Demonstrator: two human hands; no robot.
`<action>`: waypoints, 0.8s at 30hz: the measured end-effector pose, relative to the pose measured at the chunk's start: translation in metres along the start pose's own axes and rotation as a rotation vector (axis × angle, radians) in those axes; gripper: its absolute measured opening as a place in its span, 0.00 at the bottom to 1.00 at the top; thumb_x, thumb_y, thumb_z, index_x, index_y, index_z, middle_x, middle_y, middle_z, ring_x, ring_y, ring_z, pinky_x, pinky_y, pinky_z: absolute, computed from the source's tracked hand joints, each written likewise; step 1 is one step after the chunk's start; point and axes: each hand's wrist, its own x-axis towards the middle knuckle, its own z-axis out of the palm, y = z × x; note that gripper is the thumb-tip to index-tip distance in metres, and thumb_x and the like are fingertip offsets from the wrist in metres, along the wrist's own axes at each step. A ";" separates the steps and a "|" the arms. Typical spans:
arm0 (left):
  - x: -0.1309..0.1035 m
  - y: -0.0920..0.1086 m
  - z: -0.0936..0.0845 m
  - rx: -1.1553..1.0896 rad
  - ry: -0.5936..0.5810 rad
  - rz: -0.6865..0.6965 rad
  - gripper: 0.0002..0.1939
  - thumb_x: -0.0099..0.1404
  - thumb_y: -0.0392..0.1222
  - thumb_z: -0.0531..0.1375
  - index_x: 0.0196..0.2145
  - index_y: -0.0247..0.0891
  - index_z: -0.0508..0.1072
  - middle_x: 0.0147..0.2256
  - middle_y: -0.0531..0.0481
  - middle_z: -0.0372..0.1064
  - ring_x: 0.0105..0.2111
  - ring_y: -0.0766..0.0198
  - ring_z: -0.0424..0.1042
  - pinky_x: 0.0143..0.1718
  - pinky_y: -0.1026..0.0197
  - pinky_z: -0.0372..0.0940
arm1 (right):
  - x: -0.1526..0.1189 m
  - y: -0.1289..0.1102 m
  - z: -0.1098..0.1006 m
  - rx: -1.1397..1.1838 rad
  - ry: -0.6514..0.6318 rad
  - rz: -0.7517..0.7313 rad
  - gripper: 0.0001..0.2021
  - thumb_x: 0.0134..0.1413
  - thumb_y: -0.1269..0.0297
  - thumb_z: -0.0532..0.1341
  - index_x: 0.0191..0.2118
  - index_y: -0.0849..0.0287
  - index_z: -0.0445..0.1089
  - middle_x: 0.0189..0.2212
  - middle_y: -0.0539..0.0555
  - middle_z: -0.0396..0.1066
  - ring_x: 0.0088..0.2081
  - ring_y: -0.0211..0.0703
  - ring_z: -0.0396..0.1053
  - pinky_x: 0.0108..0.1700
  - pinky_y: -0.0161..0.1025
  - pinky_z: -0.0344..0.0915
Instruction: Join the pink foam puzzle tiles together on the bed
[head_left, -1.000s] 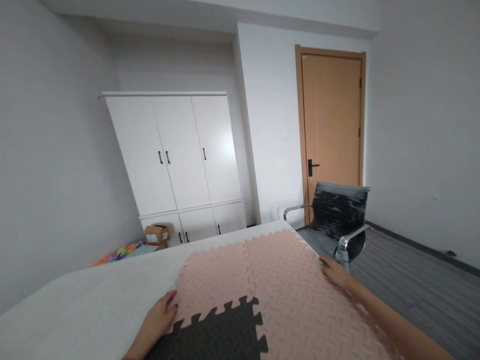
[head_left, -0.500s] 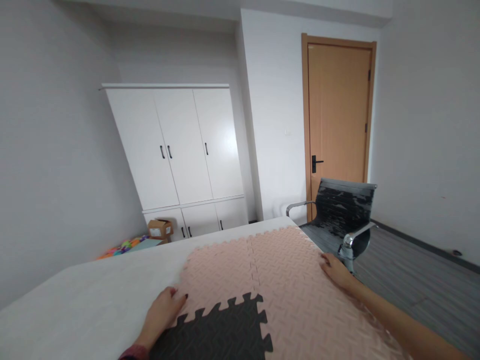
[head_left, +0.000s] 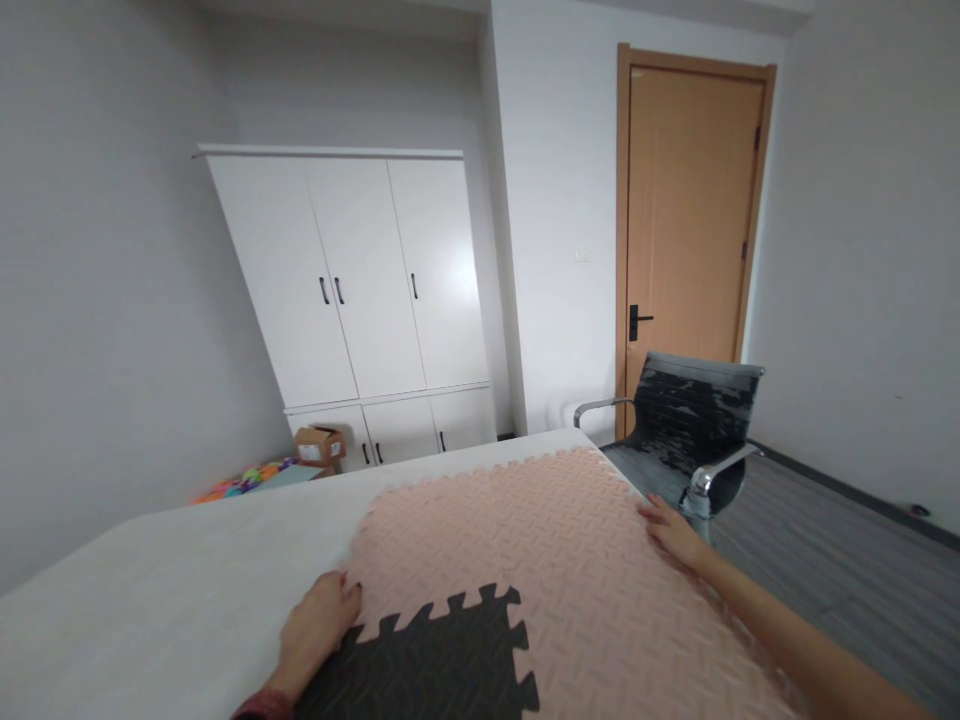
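Several pink foam mat tiles [head_left: 570, 570] lie on the white table, joined with a black foam mat tile [head_left: 427, 660] by jigsaw teeth. My left hand [head_left: 319, 615] is at the left edge of the mat, near the corner of the black tile. Its fingers are bent and closed on that edge, and their undersides are hidden. On the right edge of the pink mat rests my right hand [head_left: 675, 535], its fingers stretched out over the foam. Only a faint seam shows between the two far pink tiles.
White tabletop [head_left: 172, 590] extends to the left. Beyond the right edge stands a worn black office chair [head_left: 690, 425] with metal armrests. Behind are a white cabinet [head_left: 375, 290], a wooden door [head_left: 690, 220], an open cardboard box [head_left: 319, 445] and colourful items [head_left: 255, 480].
The dark gap between the far pink tiles has closed to a faint line. My left hand has shifted slightly left and its fingers have drawn in. The camera view has moved slightly.
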 end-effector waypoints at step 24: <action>-0.086 0.185 -0.002 0.024 -0.168 0.733 0.28 0.65 0.49 0.42 0.61 0.38 0.53 0.63 0.45 0.49 0.63 0.56 0.48 0.62 0.46 0.48 | -0.065 -0.068 -0.007 -0.307 -0.048 -0.133 0.27 0.59 0.60 0.44 0.62 0.62 0.51 0.64 0.59 0.47 0.64 0.47 0.44 0.62 0.52 0.43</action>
